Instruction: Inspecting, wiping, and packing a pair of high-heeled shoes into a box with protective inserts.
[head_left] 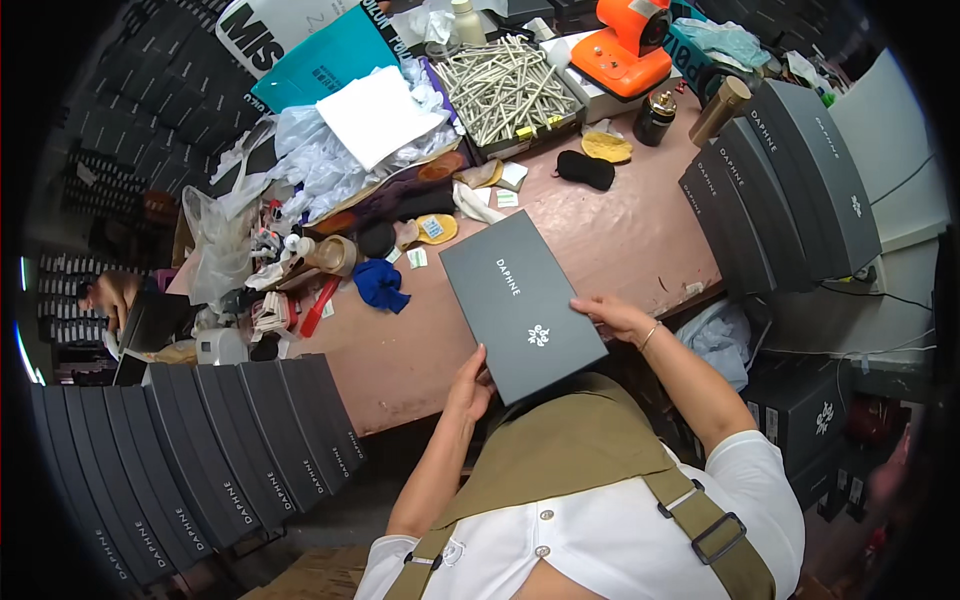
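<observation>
A closed dark grey shoe box (497, 317) with white print on its lid lies tilted in front of me, over the near edge of the pink tabletop (385, 355). My left hand (470, 384) grips its lower left side, the fingers partly hidden beneath. On its right edge my right hand (612, 318) is closed, thumb on top and the other fingers mostly out of sight. Beyond the box lie a yellow insole pad (437, 228), a bunched blue cloth (381, 287) and a black pouch-like item (585, 170).
Grey shoe boxes (215, 445) stand in a row at the left; more boxes (765, 190) are stacked at the right. Farther back are a tray of pale sticks (507, 92), an orange device (622, 55), a dark bottle (655, 118) and crumpled white paper (380, 115). Another person (115, 297) is at far left.
</observation>
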